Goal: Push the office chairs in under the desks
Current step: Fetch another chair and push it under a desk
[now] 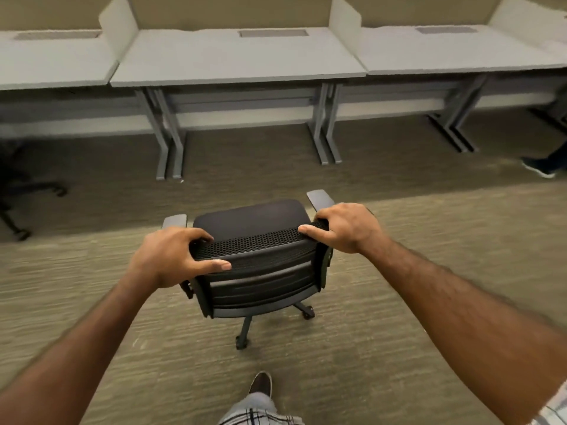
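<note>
Black mesh-back office chair (257,259) stands on the carpet (414,271) out in the aisle, well apart from the middle desk (236,61), seat facing the desk, back toward the person; chair slightly rotated, its right armrest (319,199) sits further forward than its left armrest (175,220); left hand (171,256) wrapped over the top-left corner of the backrest, thumb along the rear face, fingers curled over the front; right hand (346,227) closed over the top-right corner the same way; both hands gripping the chair, not yet under the desk.

Risks, as judged: chair is skewed, so a straight push could send it off line toward the desk legs (325,133) on the right or the paired legs (167,139) on the left; armrests may catch the desk's front edge if they sit higher than the underside, can't tell from here; casters (308,311) on carpet could swivel and drag, making the chair veer; pushing from the top of the backrest could tip it forward if a caster snags.

Room: open carpet between chair and desk, nothing in the path; gap between the two leg pairs looks wider than the chair; another chair base (18,191) far left and someone's shoe (540,168) far right, both well clear; person's own shoe (260,383) just behind the chair base.
</note>
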### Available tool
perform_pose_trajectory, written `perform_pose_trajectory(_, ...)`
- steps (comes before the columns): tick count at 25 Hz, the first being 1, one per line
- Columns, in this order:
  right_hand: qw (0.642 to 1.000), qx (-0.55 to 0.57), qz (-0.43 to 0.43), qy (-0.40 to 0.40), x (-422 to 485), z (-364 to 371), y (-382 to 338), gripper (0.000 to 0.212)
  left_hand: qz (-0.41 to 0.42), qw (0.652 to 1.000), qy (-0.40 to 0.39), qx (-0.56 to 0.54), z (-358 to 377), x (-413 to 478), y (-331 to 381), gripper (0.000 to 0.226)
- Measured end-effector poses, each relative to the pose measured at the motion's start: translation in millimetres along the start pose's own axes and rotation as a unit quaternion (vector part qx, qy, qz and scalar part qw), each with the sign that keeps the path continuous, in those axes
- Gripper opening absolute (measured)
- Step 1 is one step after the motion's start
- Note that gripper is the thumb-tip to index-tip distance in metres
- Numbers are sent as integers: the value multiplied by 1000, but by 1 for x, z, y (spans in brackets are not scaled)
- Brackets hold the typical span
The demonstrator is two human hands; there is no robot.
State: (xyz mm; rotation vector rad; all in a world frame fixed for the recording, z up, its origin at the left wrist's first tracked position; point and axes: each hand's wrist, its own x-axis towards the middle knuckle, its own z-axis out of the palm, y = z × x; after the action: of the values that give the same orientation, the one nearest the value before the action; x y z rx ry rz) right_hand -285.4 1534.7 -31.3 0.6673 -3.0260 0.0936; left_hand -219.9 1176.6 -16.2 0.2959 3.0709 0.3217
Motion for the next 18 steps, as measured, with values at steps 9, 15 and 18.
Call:
perform_pose_trajectory(9, 1000, 2, -16, 15, 113, 13, 30, 101, -21, 999, 40, -20, -2, 106, -46, 95)
perform_pose_trajectory(15, 999, -12, -44, 4, 218, 14, 69, 85, -15, 998, 54, -16, -2, 200, -67, 95)
perform_pose_trajectory(18, 999, -23, -45, 1, 273, 16, 89, 83, -24, 998, 52, -24, -3, 250, -80, 97)
